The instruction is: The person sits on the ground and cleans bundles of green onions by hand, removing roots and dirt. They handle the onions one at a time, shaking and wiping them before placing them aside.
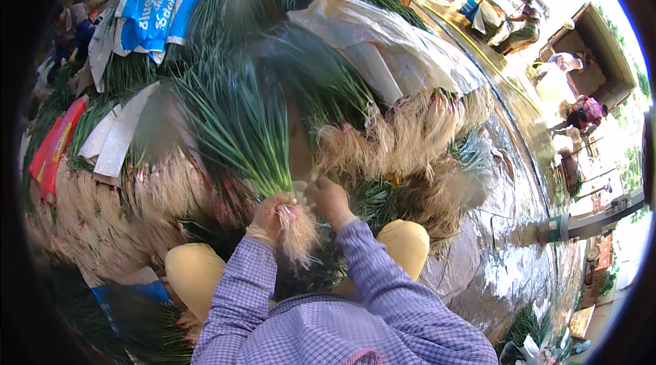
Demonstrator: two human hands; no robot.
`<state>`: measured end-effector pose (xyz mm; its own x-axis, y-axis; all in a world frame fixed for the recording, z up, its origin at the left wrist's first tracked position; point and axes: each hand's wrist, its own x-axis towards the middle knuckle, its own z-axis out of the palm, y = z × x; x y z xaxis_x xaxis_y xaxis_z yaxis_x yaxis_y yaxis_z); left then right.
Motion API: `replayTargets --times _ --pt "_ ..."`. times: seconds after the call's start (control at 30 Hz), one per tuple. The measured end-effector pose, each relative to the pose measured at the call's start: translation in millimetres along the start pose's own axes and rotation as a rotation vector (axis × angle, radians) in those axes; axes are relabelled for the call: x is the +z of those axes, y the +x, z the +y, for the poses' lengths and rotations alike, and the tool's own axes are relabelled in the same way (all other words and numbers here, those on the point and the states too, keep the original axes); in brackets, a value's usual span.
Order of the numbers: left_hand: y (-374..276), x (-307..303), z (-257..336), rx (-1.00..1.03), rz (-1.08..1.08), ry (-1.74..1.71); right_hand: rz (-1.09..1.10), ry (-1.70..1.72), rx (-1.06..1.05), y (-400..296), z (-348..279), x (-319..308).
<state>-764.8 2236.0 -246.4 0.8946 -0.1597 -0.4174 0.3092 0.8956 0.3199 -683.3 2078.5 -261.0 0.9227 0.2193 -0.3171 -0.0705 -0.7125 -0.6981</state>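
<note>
A bunch of green onion plants (pixel 271 144) with long green leaves, reddish-white bases and pale stringy roots is in my left hand (pixel 270 219), gripped just above the roots. The leaves point away from me and the roots hang toward my lap. My right hand (pixel 329 201) is beside the bunch on the right, its fingers bent at the stems; whether it pinches anything there cannot be told. More rooted bunches (pixel 405 134) lie just beyond my right hand, partly under a pale sheet (pixel 389 47).
Rooted bunches (pixel 164 185) are heaped at left, with cardboard strips (pixel 123 134), a red packet (pixel 56 144) and a blue-white sack (pixel 154 11) on them. Wet plastic sheeting (pixel 476 262) covers the ground at right. Other people sit at far right and one bends at far left.
</note>
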Motion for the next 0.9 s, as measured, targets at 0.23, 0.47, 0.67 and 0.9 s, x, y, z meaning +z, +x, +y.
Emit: replayTargets --times 0.23,0.47,0.67,0.9 --pt "23 -3 6 -0.005 0.066 0.119 -0.126 -0.301 -0.437 -27 -8 -5" --pt "13 -36 9 -0.144 0.021 0.252 -0.471 -0.200 -0.474 -36 16 22" --pt "-22 -24 1 -0.030 0.177 0.215 -0.430 0.881 0.267 -26 -16 25" --pt "-34 -33 -21 0.154 0.353 0.233 0.045 0.027 -0.131 -26 -33 48"
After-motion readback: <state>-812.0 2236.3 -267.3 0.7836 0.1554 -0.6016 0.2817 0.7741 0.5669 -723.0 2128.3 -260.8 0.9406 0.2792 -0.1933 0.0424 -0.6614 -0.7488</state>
